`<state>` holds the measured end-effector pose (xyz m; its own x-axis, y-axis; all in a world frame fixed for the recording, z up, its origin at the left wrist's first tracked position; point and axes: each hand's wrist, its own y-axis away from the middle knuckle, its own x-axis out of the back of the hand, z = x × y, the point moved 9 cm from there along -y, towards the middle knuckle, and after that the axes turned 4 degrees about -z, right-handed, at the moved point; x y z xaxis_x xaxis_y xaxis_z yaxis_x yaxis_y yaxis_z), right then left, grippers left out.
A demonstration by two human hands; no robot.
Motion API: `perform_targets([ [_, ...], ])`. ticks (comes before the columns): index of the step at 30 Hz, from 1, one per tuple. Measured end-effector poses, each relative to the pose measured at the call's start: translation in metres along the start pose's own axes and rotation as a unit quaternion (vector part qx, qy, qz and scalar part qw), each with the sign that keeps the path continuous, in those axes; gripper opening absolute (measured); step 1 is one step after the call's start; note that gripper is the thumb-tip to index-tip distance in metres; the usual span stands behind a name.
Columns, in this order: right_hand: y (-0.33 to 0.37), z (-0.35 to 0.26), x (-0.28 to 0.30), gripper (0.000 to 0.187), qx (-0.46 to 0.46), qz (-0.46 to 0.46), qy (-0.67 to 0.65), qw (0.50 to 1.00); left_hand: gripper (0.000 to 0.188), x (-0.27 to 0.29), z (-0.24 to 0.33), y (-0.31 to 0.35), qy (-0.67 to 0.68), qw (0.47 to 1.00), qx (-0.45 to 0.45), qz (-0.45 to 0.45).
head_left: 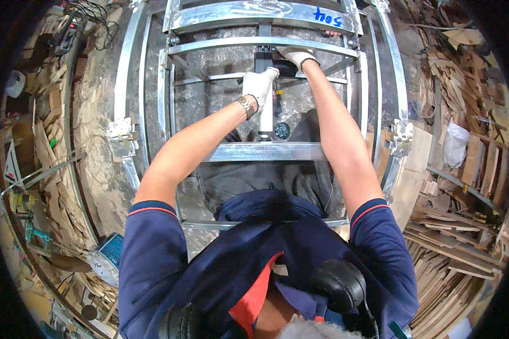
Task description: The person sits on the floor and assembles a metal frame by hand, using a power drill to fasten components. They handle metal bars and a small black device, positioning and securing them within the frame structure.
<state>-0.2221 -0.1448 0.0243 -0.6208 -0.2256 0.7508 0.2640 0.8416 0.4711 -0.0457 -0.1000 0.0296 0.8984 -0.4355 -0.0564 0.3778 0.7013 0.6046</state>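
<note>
A linear actuator, with a silver tube and a black motor housing, runs lengthwise inside a welded metal frame. My left hand, in a white knit glove, is closed round the actuator just below its black bracket. The white-gloved right hand reaches to the far end, beside the bracket and the black motor. Its fingers are curled inward, and what they hold is partly hidden by the bracket and a frame bar. A black cable with a yellow tag hangs beside the tube.
Metal side rails stand on both sides of my arms. Stacked wood strips and a white plastic bag lie at right. Wood scraps, cables and a blue-and-white container are at left. Part of another hand shows beyond the far bar.
</note>
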Motion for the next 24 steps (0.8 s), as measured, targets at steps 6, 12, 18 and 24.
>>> perform_targets([
  [6, 0.005, -0.007, -0.009, 0.047, 0.073, 0.034, 0.009, 0.997, 0.029, 0.003, -0.001, -0.009, -0.025, 0.997, -0.039, 0.068],
  [12, -0.004, -0.008, -0.004, 0.047, 0.096, 0.122, -0.067, 0.986, 0.029, 0.0, -0.008, -0.012, 0.005, 0.999, -0.027, -0.018],
  [18, -0.014, -0.005, 0.0, 0.054, 0.101, 0.178, -0.141, 0.969, 0.024, -0.009, -0.016, 0.005, -0.049, 0.997, 0.012, -0.066],
  [24, -0.029, 0.001, -0.02, 0.051, 0.059, 0.099, -0.05, 0.992, 0.023, -0.006, -0.016, 0.009, -0.038, 0.998, 0.042, -0.033],
])
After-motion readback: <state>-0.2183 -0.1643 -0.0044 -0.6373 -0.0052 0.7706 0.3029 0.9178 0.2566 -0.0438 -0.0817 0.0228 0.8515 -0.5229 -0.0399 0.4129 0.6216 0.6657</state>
